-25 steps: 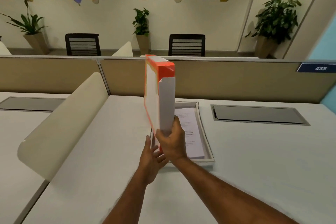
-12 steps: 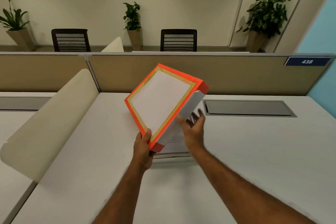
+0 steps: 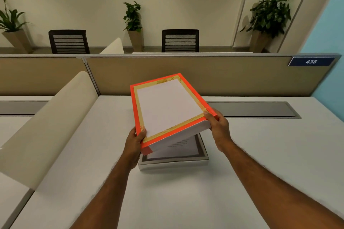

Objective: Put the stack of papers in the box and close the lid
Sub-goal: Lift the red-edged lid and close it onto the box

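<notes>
Over box (image 3: 173, 161): papers (image 3: 178, 147) already lying inside; you're gripping lid (image 3: 167, 106), left hand (image 3: 134, 140) and right hand (image 3: 218, 128) fingers clamping near corners; seating lid remaining.

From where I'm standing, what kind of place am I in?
Most likely an open-plan office. You are at a white desk behind a tan cubicle partition with a workstation number plate reading 438, and office chairs and potted plants line the far wall.
</notes>
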Motion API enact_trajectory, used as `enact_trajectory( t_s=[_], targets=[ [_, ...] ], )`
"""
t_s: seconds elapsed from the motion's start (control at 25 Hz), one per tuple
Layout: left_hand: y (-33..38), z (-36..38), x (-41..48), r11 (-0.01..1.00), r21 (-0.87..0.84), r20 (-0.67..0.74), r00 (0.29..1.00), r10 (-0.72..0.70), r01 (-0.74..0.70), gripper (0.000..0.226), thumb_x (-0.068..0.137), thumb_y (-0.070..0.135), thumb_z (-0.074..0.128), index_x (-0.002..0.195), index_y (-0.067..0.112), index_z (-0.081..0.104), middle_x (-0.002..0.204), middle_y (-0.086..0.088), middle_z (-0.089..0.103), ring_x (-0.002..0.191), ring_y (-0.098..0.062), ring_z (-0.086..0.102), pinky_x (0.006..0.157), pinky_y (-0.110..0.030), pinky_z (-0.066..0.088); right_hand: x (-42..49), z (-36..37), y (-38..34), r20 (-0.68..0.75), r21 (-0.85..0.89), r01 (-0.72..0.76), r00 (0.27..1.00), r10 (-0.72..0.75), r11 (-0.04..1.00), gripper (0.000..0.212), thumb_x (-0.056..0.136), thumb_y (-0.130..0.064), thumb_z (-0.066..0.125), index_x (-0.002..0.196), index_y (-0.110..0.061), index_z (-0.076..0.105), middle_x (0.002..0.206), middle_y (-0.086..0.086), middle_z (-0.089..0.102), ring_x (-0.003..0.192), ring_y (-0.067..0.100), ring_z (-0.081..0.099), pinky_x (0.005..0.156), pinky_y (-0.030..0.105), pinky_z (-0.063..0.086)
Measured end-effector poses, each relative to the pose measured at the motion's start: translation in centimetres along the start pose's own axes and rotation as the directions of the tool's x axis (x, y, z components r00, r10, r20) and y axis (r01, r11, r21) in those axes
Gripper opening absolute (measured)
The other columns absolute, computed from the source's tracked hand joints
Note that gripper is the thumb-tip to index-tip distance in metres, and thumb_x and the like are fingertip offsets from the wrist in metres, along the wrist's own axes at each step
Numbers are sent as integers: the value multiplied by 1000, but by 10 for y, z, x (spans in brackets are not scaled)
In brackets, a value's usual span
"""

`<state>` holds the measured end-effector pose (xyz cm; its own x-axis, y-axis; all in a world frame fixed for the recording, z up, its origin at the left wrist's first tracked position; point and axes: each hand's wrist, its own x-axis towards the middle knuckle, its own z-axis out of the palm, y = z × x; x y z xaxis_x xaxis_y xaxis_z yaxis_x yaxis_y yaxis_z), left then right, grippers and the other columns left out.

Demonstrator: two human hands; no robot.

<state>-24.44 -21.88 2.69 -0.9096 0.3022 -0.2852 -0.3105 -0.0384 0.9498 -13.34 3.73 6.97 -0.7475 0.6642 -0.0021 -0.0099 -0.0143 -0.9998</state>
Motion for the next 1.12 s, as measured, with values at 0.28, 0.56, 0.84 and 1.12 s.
enact_trajectory(
  t_s=[0.28,0.56,0.84,1.12],
  targets=[
    [13,1,21,999,31,30,1000,-8,7,28,100,31,45,126,22,49,121,-8,64,95,-30,69,72,-42,60,-8,-5,34,79,-55,-91,992,95,994,46,99,-36,45,144,-29,38,129,1,57,113,22,59,90,35,53],
    [14,-15,42,994,-22,97,990,-102,105,47,95,58,33,111,25,62,92,-1,78,76,-27,76,59,-37,61,-4,-1,42,174,-185,-119,973,152,976,50,100,-39,40,148,-30,28,132,-5,50,104,9,58,71,13,53],
    [28,-5,60,994,23,132,985,-109,107,51,92,66,28,105,31,62,89,1,79,74,-26,76,58,-36,61,10,4,41,169,-225,-194,957,234,955,51,101,-40,34,149,-27,24,127,-7,46,107,11,51,85,25,46],
    [2,-12,44,995,51,143,986,-89,82,51,92,63,26,111,32,61,96,2,78,82,-26,76,61,-35,61,-12,-8,69,202,-203,-228,942,269,952,45,101,-35,37,145,-25,34,130,-5,52,105,9,59,78,15,53]
  ],
)
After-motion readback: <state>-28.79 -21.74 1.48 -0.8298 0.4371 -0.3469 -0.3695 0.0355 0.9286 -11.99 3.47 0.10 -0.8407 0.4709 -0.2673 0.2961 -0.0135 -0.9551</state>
